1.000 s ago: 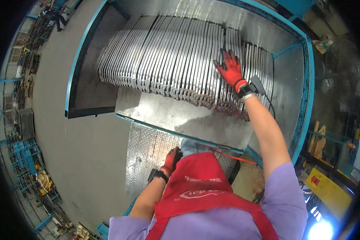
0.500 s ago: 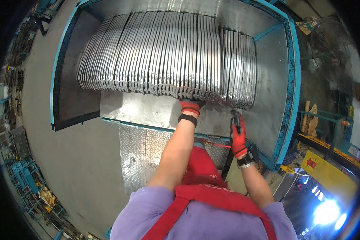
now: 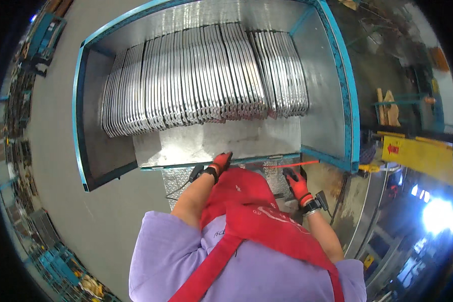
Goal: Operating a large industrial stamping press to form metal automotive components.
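My left hand (image 3: pixel 222 161), in a red glove with black fingers, is at the front edge of a metal-lined bin (image 3: pixel 321 158) with blue-green rims. Its fingers point right and look bunched, but how far they close is not clear. Lower and to the right, my right hand (image 3: pixel 298 186), gloved the same way, hangs outside the bin with fingers apart and nothing visible in it. Both hands are away from the row of thin bent metal strips (image 3: pixel 186 80) standing side by side in the bin. A smaller group of strips (image 3: pixel 282 75) leans at its right.
Treadplate (image 3: pixel 175 177) lies below the bin's front edge. A yellow panel (image 3: pixel 418 158) stands at the right, near a bright light (image 3: pixel 440 215). Grey floor (image 3: pixel 55 126) stretches along the left, with racks (image 3: pixel 60 261) beyond.
Both hands have drawn back from the strips toward my body. The left has come out from under the strips' lower ends, and the right has dropped outside the bin. The view has shifted.
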Demonstrator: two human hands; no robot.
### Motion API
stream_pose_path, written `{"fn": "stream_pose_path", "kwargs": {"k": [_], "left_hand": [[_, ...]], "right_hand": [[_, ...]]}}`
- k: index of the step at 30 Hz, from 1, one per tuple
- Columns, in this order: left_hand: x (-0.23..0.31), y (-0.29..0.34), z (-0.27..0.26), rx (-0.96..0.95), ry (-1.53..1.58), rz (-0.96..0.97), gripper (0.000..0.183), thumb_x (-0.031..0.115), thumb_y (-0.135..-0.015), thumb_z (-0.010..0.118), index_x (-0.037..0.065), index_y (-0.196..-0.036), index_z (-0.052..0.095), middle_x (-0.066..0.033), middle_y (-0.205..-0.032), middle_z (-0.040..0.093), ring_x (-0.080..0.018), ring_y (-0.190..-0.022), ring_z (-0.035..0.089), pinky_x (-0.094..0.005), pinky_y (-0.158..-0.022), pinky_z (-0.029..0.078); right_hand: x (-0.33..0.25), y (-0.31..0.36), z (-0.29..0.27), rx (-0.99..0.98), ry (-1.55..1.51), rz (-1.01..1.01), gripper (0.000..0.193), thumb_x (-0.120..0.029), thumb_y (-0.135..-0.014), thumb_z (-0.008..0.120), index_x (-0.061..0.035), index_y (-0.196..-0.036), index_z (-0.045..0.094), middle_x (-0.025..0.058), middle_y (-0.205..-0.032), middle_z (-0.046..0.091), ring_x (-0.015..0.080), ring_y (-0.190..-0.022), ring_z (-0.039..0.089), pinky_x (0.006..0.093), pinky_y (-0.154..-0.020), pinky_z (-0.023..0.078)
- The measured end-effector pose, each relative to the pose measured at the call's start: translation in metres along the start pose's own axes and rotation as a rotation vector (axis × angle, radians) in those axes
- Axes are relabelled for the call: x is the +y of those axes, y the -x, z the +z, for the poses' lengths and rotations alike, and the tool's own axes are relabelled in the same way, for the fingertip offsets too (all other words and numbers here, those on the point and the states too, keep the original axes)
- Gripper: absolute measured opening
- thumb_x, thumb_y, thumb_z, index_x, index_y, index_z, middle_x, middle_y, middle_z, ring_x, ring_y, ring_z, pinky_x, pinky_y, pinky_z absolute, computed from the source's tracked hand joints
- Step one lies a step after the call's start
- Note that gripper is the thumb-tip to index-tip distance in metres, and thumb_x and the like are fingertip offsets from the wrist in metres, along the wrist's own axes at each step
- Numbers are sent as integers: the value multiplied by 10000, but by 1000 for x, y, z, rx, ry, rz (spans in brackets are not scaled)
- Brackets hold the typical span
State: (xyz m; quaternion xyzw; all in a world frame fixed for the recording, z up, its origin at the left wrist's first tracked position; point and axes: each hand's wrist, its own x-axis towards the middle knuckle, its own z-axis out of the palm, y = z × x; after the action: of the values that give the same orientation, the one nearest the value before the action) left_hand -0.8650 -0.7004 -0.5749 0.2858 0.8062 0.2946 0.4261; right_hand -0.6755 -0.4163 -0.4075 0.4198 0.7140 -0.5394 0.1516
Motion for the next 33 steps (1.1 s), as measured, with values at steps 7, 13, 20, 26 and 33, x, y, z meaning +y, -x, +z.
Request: {"fn": "stream_pose_path", "kwargs": {"k": [7, 13, 20, 26, 33], "left_hand": [[-4, 31, -46, -256, 144, -425, 346, 374, -857, 479, 59, -924, 604, -117, -781, 638, -254, -710, 616, -361, -709, 467], [-29, 17, -105, -185, -168, -222, 332, 370, -845, 425, 117, -950, 613, -187, -886, 624, -336, -859, 601, -399, -757, 462], [-56, -29, -78, -676, -828, 577, 818, 377, -585, 781, 81, -1254, 415, -177, -965, 600, -326, -921, 572, -412, -793, 468], [78, -23, 34, -800, -622, 681, 411, 353, -763, 637, 60, -1037, 547, -113, -747, 597, -236, -644, 580, -370, -551, 469], [153, 52, 172, -983, -490, 688, 235, 304, -844, 544, 84, -926, 564, -83, -698, 556, -215, -532, 535, -329, -459, 439]], "right_hand": [[104, 91, 29, 172, -152, 462, 269, -285, -817, 587, -68, -970, 631, 4, -765, 613, 90, -534, 470, 251, -483, 358], [145, 185, 106, 221, -521, 434, 270, -304, -832, 574, -80, -968, 638, -3, -758, 615, 77, -517, 440, 232, -455, 325], [138, 269, 188, 515, -758, 302, 402, -341, -845, 547, -75, -1145, 570, 15, -984, 616, 102, -781, 534, 250, -629, 429], [181, 340, 280, 874, -739, 268, 379, -329, -826, 592, -76, -1109, 593, 5, -960, 624, 86, -743, 519, 254, -630, 441], [224, 445, 458, 947, -787, 693, 317, -279, -883, 379, -48, -873, 597, 173, -855, 621, 335, -806, 586, 418, -747, 442]]}}
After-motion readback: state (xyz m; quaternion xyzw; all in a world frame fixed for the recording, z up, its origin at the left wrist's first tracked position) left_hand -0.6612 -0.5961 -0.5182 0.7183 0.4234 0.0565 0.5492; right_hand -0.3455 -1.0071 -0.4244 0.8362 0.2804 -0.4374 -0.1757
